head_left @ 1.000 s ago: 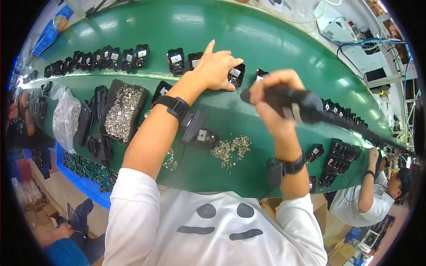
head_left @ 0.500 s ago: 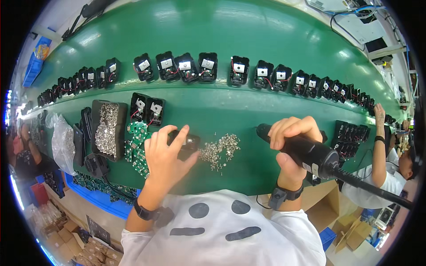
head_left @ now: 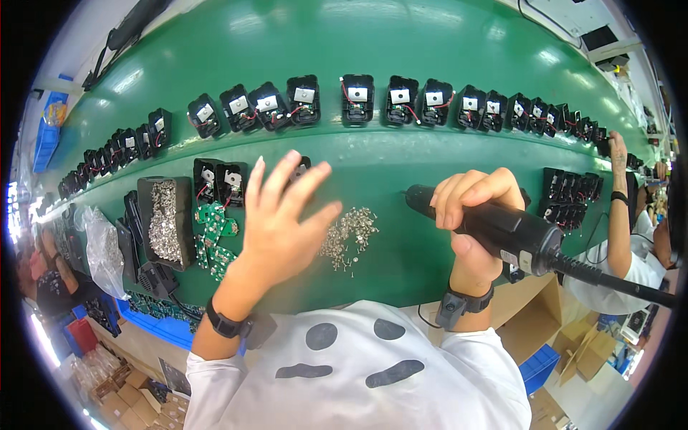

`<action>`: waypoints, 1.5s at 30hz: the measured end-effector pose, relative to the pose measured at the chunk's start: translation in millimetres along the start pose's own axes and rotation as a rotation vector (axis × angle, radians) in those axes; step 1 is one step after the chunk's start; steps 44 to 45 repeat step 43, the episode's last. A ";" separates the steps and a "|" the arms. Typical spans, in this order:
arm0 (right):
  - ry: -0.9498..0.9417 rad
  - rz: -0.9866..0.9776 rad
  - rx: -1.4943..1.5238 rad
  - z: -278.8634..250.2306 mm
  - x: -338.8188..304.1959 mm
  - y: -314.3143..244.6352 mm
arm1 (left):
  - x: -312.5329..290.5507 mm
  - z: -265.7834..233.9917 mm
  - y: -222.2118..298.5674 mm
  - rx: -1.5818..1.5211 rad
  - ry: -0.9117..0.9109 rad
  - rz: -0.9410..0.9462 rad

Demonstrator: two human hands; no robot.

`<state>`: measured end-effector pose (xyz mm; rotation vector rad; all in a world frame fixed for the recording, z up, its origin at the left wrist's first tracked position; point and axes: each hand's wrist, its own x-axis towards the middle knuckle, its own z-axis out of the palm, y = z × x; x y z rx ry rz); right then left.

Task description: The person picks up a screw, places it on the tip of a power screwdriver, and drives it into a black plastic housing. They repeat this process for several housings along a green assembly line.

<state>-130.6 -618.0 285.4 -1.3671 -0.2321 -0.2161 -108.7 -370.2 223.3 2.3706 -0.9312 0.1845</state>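
My right hand [head_left: 476,208] is wrapped round a black corded electric screwdriver [head_left: 502,236], its tip pointing left above the green bench. My left hand [head_left: 283,222] has its fingers spread, left of a loose pile of small screws [head_left: 350,236]. Behind those fingers a black plastic housing [head_left: 304,164] shows only in part; whether a fingertip touches it I cannot tell. Two more open black housings [head_left: 231,183] with metal plates and red wires stand just left of the hand. Green circuit boards [head_left: 215,231] lie below them.
A dark tray [head_left: 185,236] of metal parts stands at left, beside a clear plastic bag [head_left: 104,244]. A long row of black housings [head_left: 357,100] crosses the bench's far side. Black parts [head_left: 570,197] are stacked at right, near a co-worker's arm [head_left: 618,215].
My left hand has moved away from me, and its fingers have opened off the black housing, which now stands farther back. The screwdriver stays in my right hand. The view has shifted slightly.
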 end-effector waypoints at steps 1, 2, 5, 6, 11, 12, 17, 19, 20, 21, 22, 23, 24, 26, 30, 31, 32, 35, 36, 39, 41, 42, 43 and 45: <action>-0.004 0.001 0.003 0.0 0.8 -0.9 | -3.6 4.9 1.9 0.036 -0.022 0.040; -0.009 0.009 0.003 0.1 2.2 -2.5 | -5.9 11.2 2.7 0.027 -0.043 0.023; -0.024 0.031 0.006 -0.8 5.5 -4.2 | -9.5 20.4 -0.3 0.022 -0.075 -0.013; -0.029 0.046 0.012 -1.2 6.6 -4.5 | -9.5 21.6 -1.5 0.025 -0.089 -0.031; -0.006 0.026 0.019 -1.1 2.2 -1.7 | -8.1 24.8 -1.0 0.001 -0.054 -0.102; 0.003 0.015 0.023 -0.8 0.7 -1.9 | -7.2 23.8 0.0 -0.008 -0.047 -0.143; -0.029 0.005 -0.022 2.2 -2.1 -2.6 | -15.1 25.8 -4.6 0.001 0.028 -0.106; -0.048 0.011 -0.036 7.1 -3.7 -2.7 | -19.1 23.9 -3.3 -0.004 0.102 -0.102; -0.023 -0.014 -0.079 12.3 -5.9 -3.6 | -22.1 21.8 -2.5 -0.086 0.189 -0.084; 0.000 -0.037 -0.121 17.2 -8.0 -5.2 | -25.4 19.9 -1.5 -0.167 0.276 -0.067; -0.049 -0.068 -0.092 22.8 -8.1 -9.6 | -28.5 21.2 -0.1 -0.162 0.280 -0.076; -0.138 -0.092 -0.059 25.5 -3.3 -20.2 | -28.8 20.3 5.8 -0.422 0.326 -0.190; -0.188 -0.132 0.003 31.9 2.2 -27.5 | -28.5 20.0 12.2 -0.683 0.370 -0.303; -0.247 -0.171 0.110 44.9 9.2 -39.6 | -28.8 18.4 23.8 -0.944 0.413 -0.422; -0.245 -0.167 0.191 72.0 16.0 -32.9 | -36.2 18.5 29.7 -1.742 0.427 -0.960; -0.212 -0.172 0.186 76.6 17.9 -30.2 | -39.8 19.3 28.8 -1.905 0.430 -0.984; -0.290 -0.164 0.233 71.1 19.2 -29.8 | -41.0 18.6 28.3 -1.911 0.435 -0.985; -0.257 -0.140 0.269 76.4 20.8 -27.9 | -40.2 15.9 25.1 -2.143 0.436 -0.983; -0.253 -0.123 0.284 77.2 22.0 -27.4 | -39.3 15.5 22.9 -2.193 0.437 -0.971; -0.232 -0.110 0.274 80.0 21.2 -25.9 | -41.5 15.4 15.7 -2.259 0.404 -0.939; -0.245 -0.119 0.270 81.5 21.5 -23.9 | -44.6 15.4 11.7 -2.277 0.363 -0.917; -0.256 -0.132 0.269 81.9 22.0 -22.6 | -46.6 16.3 10.1 -2.311 0.338 -0.890; -0.259 -0.130 0.268 82.5 23.0 -21.8 | -48.0 18.2 8.1 -2.344 0.314 -0.862; -0.259 -0.130 0.268 82.5 23.0 -21.8 | -48.0 18.2 8.1 -2.344 0.314 -0.862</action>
